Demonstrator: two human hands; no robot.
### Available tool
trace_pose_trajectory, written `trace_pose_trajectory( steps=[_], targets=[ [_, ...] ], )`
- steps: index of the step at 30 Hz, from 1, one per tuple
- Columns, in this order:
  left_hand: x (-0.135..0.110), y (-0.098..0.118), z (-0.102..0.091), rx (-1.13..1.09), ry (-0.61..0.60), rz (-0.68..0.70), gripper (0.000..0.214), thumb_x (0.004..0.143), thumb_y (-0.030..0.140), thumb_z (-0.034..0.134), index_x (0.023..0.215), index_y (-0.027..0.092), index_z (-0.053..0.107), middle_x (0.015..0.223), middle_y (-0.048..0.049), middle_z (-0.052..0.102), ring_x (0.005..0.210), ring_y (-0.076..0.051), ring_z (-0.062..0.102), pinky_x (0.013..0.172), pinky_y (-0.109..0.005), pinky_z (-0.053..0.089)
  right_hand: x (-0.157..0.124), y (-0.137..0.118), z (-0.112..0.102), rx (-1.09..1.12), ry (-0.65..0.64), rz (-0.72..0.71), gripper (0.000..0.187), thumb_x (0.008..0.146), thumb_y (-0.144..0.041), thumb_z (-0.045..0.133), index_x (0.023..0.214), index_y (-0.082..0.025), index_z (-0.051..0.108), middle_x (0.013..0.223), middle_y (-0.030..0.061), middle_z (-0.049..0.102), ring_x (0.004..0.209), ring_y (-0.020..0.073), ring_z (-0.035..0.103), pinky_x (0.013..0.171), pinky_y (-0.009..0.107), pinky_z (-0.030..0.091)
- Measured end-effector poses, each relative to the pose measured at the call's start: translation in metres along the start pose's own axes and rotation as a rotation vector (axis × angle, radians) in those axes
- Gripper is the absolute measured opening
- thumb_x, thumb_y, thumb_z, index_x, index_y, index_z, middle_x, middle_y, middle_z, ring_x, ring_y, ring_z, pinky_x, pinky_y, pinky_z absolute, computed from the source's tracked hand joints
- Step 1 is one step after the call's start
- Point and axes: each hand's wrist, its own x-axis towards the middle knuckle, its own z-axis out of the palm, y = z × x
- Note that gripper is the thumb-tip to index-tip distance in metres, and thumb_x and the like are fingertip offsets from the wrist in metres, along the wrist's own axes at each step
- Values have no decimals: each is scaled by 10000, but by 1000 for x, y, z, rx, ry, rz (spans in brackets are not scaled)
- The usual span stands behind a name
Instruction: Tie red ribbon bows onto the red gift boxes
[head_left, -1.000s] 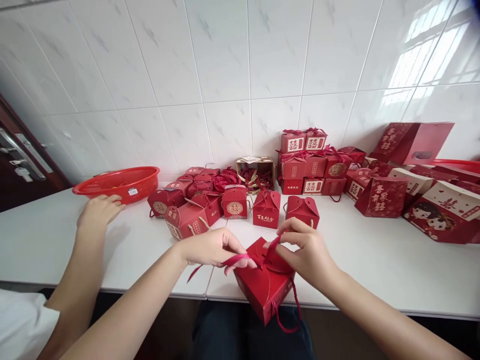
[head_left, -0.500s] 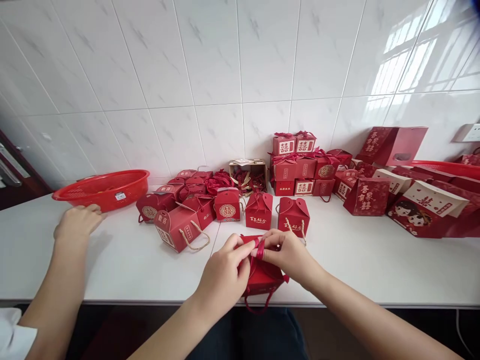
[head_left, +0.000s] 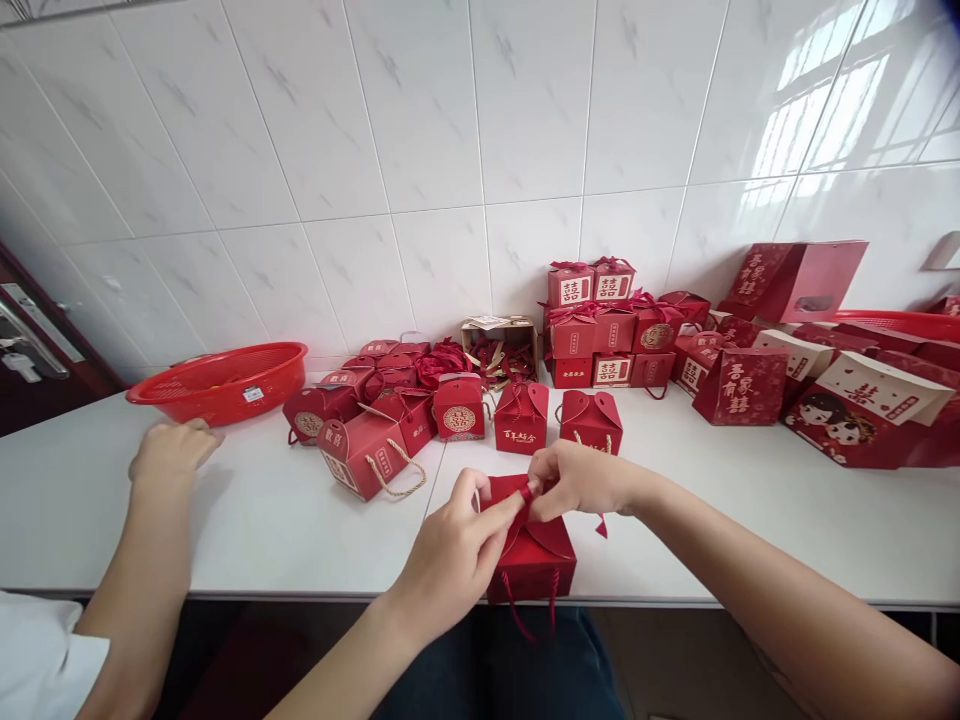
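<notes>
L hand (head_left: 454, 548) & R hand (head_left: 579, 480) meet atop small red box (head_left: 538, 560), both w/ fingertips pinched shut on its red ribbon (head_left: 527, 492). Box sits at front edge of white table (head_left: 750, 520), cord handles hanging over the edge. More red boxes (head_left: 517, 415) just behind. Another person's hand (head_left: 171, 450) lies flat nr red basket (head_left: 225, 375), far left.

The hands, left (head_left: 450, 560) and right (head_left: 581, 480), hide most of the red box's (head_left: 536, 565) ribbon (head_left: 601, 526).

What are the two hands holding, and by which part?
The left hand and the right hand both pinch the red ribbon at the top of the red box.
</notes>
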Motion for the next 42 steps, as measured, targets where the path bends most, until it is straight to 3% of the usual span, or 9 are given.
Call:
trace_pose_trajectory(
  steps=[6, 11, 16, 19, 25, 28, 33, 38, 42],
  targets=[
    [19, -13, -3, -293, 12, 86, 211, 841, 158, 538, 784, 220, 731, 861, -39, 440, 758, -145, 511, 665, -270, 479, 5, 1, 2, -118, -106, -88, 142, 591, -197, 651, 509, -175, 537, 686, -30, 499, 511, 71, 358, 405, 216, 235],
    [22, -17, 1, -408, 100, -12, 155, 824, 197, 572, 778, 211, 720, 797, -21, 459, 701, -135, 523, 626, -264, 480, 4, 7, 13, -98, 83, -209, 88, 639, -207, 653, 569, -171, 614, 762, -7, 561, 630, 111, 500, 547, 229, 403],
    [7, -28, -8, -230, 154, -55, 152, 875, 211, 512, 829, 198, 656, 839, -36, 529, 756, -157, 558, 720, -294, 471, -5, 13, 10, -242, 219, -153, 75, 663, -170, 615, 590, -186, 613, 790, 26, 622, 712, 176, 572, 681, 311, 461],
    [-2, -32, -17, -232, 97, -168, 136, 879, 240, 499, 822, 205, 617, 883, -42, 534, 794, -170, 569, 764, -308, 469, -9, 16, 8, -341, 270, -168, 71, 687, -174, 605, 622, -201, 591, 857, 43, 621, 788, 211, 584, 743, 361, 467],
    [8, -23, -22, -693, -26, -323, 227, 866, 277, 483, 684, 206, 599, 1159, -84, 599, 1160, -251, 530, 970, -391, 428, -6, 19, 21, -390, 368, -278, 67, 756, -201, 567, 690, -210, 577, 1140, 80, 587, 1078, 284, 535, 949, 498, 382],
    [17, -23, -23, -786, -151, -368, 237, 864, 333, 504, 701, 214, 628, 1184, -77, 606, 1096, -248, 579, 942, -405, 459, -5, 20, 25, -475, 440, -267, 79, 783, -225, 543, 709, -214, 568, 1218, 90, 559, 1159, 324, 475, 980, 592, 302],
    [21, -27, -23, -747, -200, -347, 233, 849, 372, 570, 695, 226, 664, 1260, -64, 589, 1231, -251, 512, 1061, -405, 367, -6, 21, 24, -583, 471, -354, 78, 798, -221, 538, 722, -213, 555, 1238, 94, 557, 1169, 320, 455, 961, 573, 322],
    [21, -32, -19, -787, -196, -422, 402, 891, 462, 488, 633, 183, 619, 1306, -64, 567, 1176, -250, 535, 987, -378, 420, -7, 23, 26, -695, 469, -419, 103, 838, -197, 491, 761, -204, 559, 1216, 100, 570, 1153, 297, 467, 934, 528, 358],
    [22, -42, -18, -480, -118, -403, 357, 909, 408, 464, 680, 193, 633, 1169, -54, 623, 1181, -261, 468, 1036, -462, 323, -12, 25, 28, -788, 475, -451, 85, 755, -143, 547, 688, -196, 542, 1196, 88, 582, 1169, 305, 458, 939, 517, 349]
  ],
)
